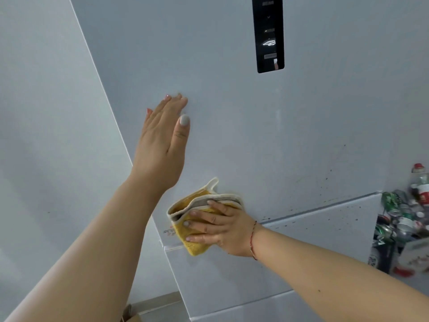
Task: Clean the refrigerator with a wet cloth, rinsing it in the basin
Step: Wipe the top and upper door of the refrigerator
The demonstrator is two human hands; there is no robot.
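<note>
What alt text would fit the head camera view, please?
A right hand presses a folded yellow cloth against a pale refrigerator door, while the left hand rests flat on it higher up. Dark specks dot the door's lower right.

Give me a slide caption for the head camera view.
Right hand presses a yellow cloth on the refrigerator door; left hand braces above.
</note>
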